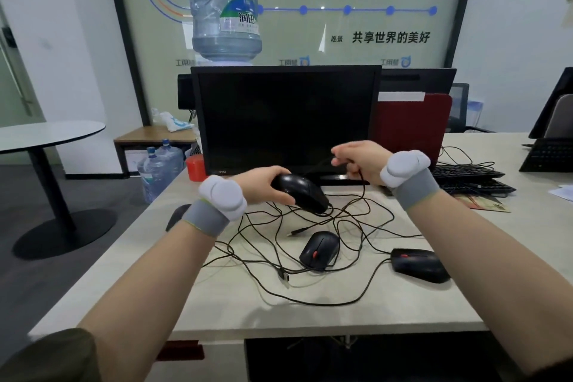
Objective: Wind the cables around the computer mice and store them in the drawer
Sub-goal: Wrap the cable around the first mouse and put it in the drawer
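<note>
My left hand grips a black mouse lifted a little above the desk, in front of the monitor. To its right, my right hand is raised and pinches that mouse's black cable, which hangs down to the desk. Two more black mice with red wheels lie on the desk: one in the middle, one to the right. Their tangled cables spread loosely around them, with two USB plugs showing. No drawer is in view.
A black monitor stands right behind my hands. Black keyboards lie stacked at the right, behind a red folder. A red cup sits at the monitor's left. Off the desk at left stand water bottles and a round table.
</note>
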Demonstrator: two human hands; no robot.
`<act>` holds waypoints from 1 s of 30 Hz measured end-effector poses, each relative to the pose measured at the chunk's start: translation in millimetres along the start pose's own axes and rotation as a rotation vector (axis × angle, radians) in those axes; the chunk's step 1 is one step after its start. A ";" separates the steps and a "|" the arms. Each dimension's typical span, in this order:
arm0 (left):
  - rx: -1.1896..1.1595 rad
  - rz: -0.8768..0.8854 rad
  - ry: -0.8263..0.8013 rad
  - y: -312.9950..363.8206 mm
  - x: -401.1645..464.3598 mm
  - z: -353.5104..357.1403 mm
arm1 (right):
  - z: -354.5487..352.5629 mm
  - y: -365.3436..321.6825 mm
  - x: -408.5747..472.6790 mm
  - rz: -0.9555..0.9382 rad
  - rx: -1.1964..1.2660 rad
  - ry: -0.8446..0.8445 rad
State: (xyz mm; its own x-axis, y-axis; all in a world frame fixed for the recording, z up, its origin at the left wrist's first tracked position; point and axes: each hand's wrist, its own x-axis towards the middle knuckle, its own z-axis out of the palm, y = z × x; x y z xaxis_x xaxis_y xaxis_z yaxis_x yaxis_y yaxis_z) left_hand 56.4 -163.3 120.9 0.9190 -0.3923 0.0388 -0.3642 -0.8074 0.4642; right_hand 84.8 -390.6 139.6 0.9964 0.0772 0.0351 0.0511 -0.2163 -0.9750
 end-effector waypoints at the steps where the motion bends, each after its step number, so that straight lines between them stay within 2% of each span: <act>1: 0.016 -0.020 0.027 0.4 3.2 5.4 | 4.4 -7.2 -2.3 -0.039 -0.001 0.007; 6: -0.085 -0.094 0.201 3.4 17.9 16.3 | 36.3 -17.2 -17.6 -0.200 -0.091 -0.132; 10: -0.266 -0.100 0.317 1.8 26.1 11.8 | 50.5 -3.8 -25.7 -0.144 -0.118 -0.236; 12: -0.355 -0.135 0.372 -0.9 26.9 6.3 | 53.6 5.0 -29.0 -0.124 -0.246 -0.294; 14: -0.489 -0.115 0.372 0.6 22.3 0.1 | 56.6 15.5 -32.2 -0.149 -0.377 -0.422; 17: -0.717 -0.023 0.246 10.5 11.8 -7.2 | 56.1 28.1 -34.3 -0.210 -0.477 -0.541; 23: -0.806 0.017 -0.023 17.2 -1.6 -7.3 | 39.0 34.7 -24.0 -0.166 -0.468 -0.604; 27: -0.836 0.065 -0.180 19.4 -5.4 -4.6 | 27.4 33.9 -19.3 -0.171 -0.546 -0.561; 30: -0.802 0.050 -0.304 24.1 -7.8 -1.1 | 21.3 28.8 -14.3 -0.136 -0.475 -0.410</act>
State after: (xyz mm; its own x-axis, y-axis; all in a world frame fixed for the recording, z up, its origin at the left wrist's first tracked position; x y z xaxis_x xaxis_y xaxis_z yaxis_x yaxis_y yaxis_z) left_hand 40.7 -179.3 132.8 0.7827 -0.6126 -0.1101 -0.0810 -0.2757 0.9578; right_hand 70.6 -377.2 106.4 0.8767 0.4803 -0.0269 0.2936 -0.5786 -0.7609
